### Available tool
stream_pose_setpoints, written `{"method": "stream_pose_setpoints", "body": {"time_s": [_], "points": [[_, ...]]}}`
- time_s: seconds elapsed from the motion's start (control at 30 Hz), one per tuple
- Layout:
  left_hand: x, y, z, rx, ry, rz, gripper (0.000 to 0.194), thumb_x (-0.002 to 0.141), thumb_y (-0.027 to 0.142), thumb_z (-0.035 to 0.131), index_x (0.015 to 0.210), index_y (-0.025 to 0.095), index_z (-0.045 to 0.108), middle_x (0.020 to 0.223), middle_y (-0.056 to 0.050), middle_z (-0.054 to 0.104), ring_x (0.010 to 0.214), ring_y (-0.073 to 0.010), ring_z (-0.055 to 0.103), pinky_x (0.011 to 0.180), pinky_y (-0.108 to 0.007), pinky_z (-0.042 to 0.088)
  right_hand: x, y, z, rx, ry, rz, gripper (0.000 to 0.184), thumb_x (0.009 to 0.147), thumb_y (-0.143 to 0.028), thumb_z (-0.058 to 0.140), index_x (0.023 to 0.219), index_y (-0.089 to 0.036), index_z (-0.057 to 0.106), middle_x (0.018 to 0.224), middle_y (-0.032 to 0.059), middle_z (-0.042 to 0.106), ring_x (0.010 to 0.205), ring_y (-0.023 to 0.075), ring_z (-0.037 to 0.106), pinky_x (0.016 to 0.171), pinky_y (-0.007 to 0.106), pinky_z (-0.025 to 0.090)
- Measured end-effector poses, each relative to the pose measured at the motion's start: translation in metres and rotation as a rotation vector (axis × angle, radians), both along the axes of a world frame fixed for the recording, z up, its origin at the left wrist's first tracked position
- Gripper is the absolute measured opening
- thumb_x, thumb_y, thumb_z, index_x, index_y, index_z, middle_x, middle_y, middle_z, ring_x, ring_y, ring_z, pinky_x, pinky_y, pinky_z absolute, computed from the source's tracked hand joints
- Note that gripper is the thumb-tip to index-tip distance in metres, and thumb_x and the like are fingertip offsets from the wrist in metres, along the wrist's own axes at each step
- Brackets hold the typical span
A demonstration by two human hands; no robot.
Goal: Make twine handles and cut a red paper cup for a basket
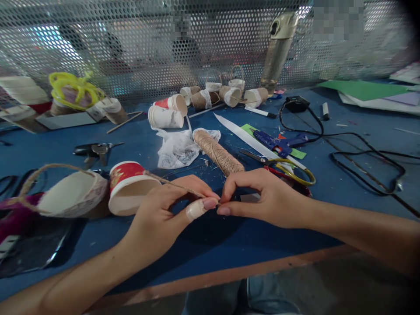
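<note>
My left hand point(170, 210) pinches a length of brown twine point(173, 183) between thumb and fingers, with a light bandage wrapped on the thumb. The twine runs back to the rim of a red and white paper cup point(126, 175) lying on its side. Fingertip to fingertip with it, my right hand point(262, 199) pinches at the twine's end; the exact tip is hidden between the fingers. Just beyond my hands lies a roll of twine point(218, 153). Left of the paper cup, a lace-trimmed cup point(72, 197) with a twine handle lies tilted.
Scissors point(278, 166) and a blue glue gun point(278, 142) with a black cord lie to the right. Several twine-wrapped cups point(229, 96) stand by the perforated metal screen point(210, 43). A clear bottle point(278, 52) stands behind. A phone point(36, 249) lies at the left.
</note>
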State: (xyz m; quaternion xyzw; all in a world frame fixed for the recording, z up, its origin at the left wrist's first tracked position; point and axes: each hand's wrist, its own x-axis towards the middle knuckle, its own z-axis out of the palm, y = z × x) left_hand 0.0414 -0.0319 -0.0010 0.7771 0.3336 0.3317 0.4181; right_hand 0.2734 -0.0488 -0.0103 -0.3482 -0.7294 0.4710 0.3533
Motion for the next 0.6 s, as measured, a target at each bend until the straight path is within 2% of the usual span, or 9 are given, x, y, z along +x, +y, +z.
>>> {"method": "stream_pose_setpoints", "body": {"time_s": [0.13,0.23,0.33,0.6], "points": [[-0.0032,0.0015,-0.0028,-0.019,-0.022,0.000,0.012,0.097,0.020,0.070,0.087,0.025,0.075,0.088,0.004,0.077,0.084,-0.0125,0.070,0.078,-0.019,0.055,0.0028,0.0008,0.0007,0.136,-0.039,0.065,0.007,0.093,-0.024,0.075,0.091,-0.018,0.072,0.087,0.0009,0.076,0.080,0.0133,0.068,0.076,0.023,0.052],[-0.0052,0.0031,-0.0029,-0.024,0.004,0.036,0.016,0.100,0.022,0.067,0.085,0.023,0.074,0.082,0.003,0.073,0.074,-0.0110,0.067,0.067,-0.018,0.054,0.0050,0.0020,0.0014,0.216,-0.058,0.072,0.006,0.097,-0.023,0.069,0.097,-0.018,0.072,0.094,0.0044,0.077,0.086,0.0151,0.070,0.082,0.026,0.053],[-0.0055,0.0042,-0.0019,-0.039,-0.009,0.047,0.014,0.100,0.024,0.066,0.089,0.022,0.074,0.081,0.003,0.072,0.066,-0.0098,0.065,0.063,-0.018,0.053,0.0059,0.0031,0.0008,0.212,-0.055,0.059,0.007,0.099,-0.024,0.067,0.099,-0.018,0.072,0.096,0.0046,0.077,0.088,0.0160,0.070,0.084,0.027,0.054],[-0.0028,0.0047,0.0019,-0.060,0.011,0.071,0.015,0.099,0.025,0.066,0.087,0.021,0.074,0.076,0.001,0.072,0.063,-0.0110,0.064,0.061,-0.019,0.054,0.0063,0.0055,0.0003,0.203,-0.114,0.010,0.008,0.098,-0.026,0.069,0.094,-0.020,0.070,0.089,0.0004,0.074,0.082,0.0133,0.066,0.078,0.023,0.050]]}}
